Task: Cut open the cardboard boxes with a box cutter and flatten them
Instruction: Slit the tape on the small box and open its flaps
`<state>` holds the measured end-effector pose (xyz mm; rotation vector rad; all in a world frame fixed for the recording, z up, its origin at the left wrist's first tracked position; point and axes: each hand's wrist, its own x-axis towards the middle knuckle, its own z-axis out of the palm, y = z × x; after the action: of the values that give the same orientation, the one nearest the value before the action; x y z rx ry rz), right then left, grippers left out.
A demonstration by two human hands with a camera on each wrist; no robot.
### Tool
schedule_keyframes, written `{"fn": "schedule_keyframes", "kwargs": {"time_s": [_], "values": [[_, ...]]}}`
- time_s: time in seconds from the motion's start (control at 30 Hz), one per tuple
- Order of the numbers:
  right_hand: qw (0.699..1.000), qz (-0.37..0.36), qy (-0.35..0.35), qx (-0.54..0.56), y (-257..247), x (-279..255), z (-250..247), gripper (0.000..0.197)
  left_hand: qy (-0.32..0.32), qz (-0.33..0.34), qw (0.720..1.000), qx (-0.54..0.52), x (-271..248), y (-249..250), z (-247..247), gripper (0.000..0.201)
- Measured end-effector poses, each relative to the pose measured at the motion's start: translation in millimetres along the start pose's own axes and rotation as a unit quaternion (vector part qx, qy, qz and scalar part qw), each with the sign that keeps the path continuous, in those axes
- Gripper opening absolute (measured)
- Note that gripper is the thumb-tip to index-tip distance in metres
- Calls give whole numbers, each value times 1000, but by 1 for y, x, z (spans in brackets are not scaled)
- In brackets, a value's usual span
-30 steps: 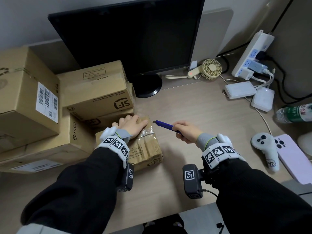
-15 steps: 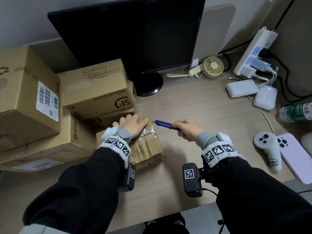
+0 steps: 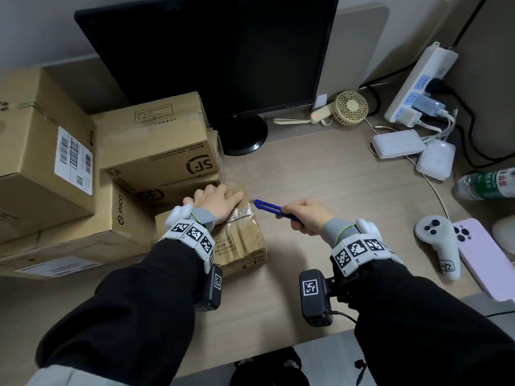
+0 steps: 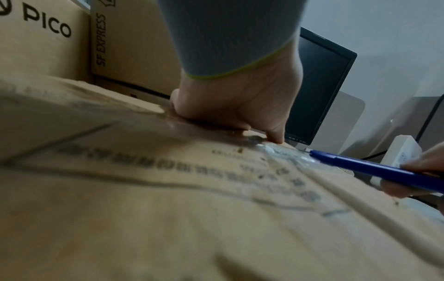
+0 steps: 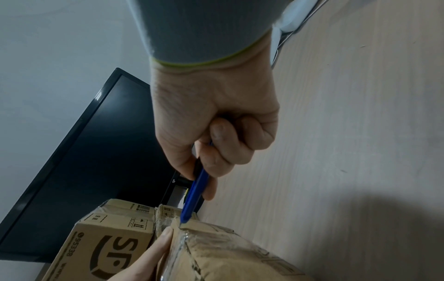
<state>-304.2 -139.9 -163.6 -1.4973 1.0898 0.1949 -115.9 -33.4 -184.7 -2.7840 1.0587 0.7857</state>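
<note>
Starting at the left of the desk [image 3: 320,174], we see a stack of cardboard boxes [image 3: 156,146] piled against the wall, one marked PICO, others marked SF. Just in front of that stack lies the small box [image 3: 242,243], taped across its top and resting flat on the desk. Our left hand [image 3: 214,203] lies on the far end of that box, fingers straight and pressing down, with the thumb reaching toward the taped edge. To the right, our right hand [image 3: 305,217] is curled tight around the blue box cutter [image 3: 274,208]; its tip meets the clear tape at the box's far right corner, just beside the left thumb. Behind both hands stands a dark monitor [image 3: 211,51]. Further right sit a small fan [image 3: 349,107], a power strip [image 3: 420,84], 2 white chargers [image 3: 398,143], a bottle [image 3: 487,183], a white controller [image 3: 437,246] and a pink phone [image 3: 482,260].
</note>
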Motion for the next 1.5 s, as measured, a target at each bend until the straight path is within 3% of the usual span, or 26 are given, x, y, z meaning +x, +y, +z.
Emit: {"fn": "schedule_keyframes", "kwargs": {"time_s": [0.33,0.67,0.8,0.93,1.07,1.23,1.5], "values": [[996,-28,-47,-63,15,-15,-5,24,1,-27,1000,-15,-2,4,0,64],[998,-62,12,22,10,-8,-16,21,-10,-14,999,-41,-11,10,-5,64],[998,-53,-7,-40,3,-5,-6,19,-18,1,999,-33,-16,13,-5,70],[991,-71,-40,-109,-3,1,3,37,-24,14,999,-24,-16,15,-3,72],[985,-45,-37,-162,-2,8,3,45,-31,-9,998,-54,-12,17,-3,68],[980,-11,-29,-194,-4,14,3,46,-37,-36,995,-89,-8,23,-1,79],[983,37,-57,-168,-10,21,9,44,-41,-35,996,-78,-4,24,-1,74]]}}
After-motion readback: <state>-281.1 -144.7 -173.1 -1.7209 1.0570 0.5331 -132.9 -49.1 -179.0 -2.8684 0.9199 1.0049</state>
